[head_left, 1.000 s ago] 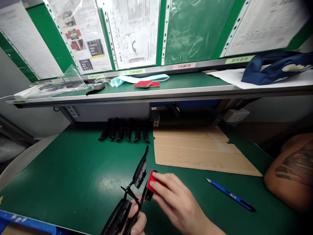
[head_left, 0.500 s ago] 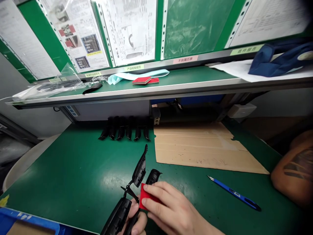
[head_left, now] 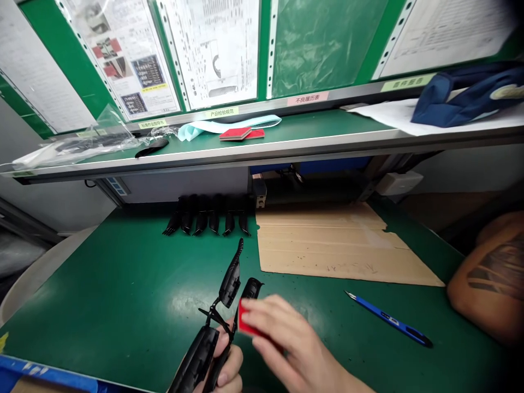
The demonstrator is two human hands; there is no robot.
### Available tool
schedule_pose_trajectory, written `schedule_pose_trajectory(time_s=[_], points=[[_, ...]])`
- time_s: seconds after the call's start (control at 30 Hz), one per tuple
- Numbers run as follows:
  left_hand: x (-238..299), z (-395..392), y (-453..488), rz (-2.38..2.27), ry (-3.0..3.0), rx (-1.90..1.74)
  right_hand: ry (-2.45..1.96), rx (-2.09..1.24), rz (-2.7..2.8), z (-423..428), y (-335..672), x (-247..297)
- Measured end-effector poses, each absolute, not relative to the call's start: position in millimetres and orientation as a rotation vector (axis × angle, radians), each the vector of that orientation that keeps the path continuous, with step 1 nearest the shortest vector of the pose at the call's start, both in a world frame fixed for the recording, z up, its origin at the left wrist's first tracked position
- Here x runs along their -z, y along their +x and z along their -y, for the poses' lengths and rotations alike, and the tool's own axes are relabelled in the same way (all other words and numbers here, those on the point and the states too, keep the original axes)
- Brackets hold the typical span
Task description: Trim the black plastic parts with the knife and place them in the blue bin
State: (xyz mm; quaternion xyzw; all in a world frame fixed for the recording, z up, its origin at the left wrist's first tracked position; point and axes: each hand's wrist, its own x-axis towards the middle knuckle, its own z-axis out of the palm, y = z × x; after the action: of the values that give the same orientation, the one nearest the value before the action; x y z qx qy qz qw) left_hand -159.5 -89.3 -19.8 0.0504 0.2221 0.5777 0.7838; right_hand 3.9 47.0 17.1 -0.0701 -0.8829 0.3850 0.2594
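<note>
left hand: fingers closed around the lower body of a black moulded plastic part, whose narrow upper arm rises from a thin forked runner. right hand: slightly blurred, fingers together, clamped over a red pad. the pad's edge touches a short black piece standing just beside the narrow arm. all of this sits low over the green worktop, near its front edge.

to the right on the worktop lies a blue craft knife, apart from both hands. farther back: a cardboard sheet and, beside it, a row of 6 black parts. beyond, on the shelf: 2 red pads, a pale teal strip, a plastic bag and a navy cloth. printed sheets hang above.
</note>
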Motion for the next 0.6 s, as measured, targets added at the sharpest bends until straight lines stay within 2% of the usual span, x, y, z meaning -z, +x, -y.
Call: schedule_pose_trajectory(time_s=[0.1, 0.23, 0.33, 0.5, 0.6], points=[[24.4, 90.1, -160.6, -0.500, 0.070, -1.276, -0.012, -1.218, 2.382, -34.7, 2.3, -23.6], [22.0, 88.2, -161.2, -0.506, 0.112, -1.269, -0.304, -1.206, 2.262, -31.8, 1.5, -22.0], [17.0, 86.3, -162.1, -0.512, 0.137, -1.263, -0.075, -1.395, 2.273, -33.7, 1.7, -20.4], [7.5, 83.6, -161.8, -0.486, 0.262, -1.240, -0.606, -1.394, 1.886, -41.8, 6.5, -12.0], [8.2, 83.0, -162.3, -0.499, 0.284, -1.208, -0.574, -1.537, 1.895, -47.9, 11.2, -8.0]])
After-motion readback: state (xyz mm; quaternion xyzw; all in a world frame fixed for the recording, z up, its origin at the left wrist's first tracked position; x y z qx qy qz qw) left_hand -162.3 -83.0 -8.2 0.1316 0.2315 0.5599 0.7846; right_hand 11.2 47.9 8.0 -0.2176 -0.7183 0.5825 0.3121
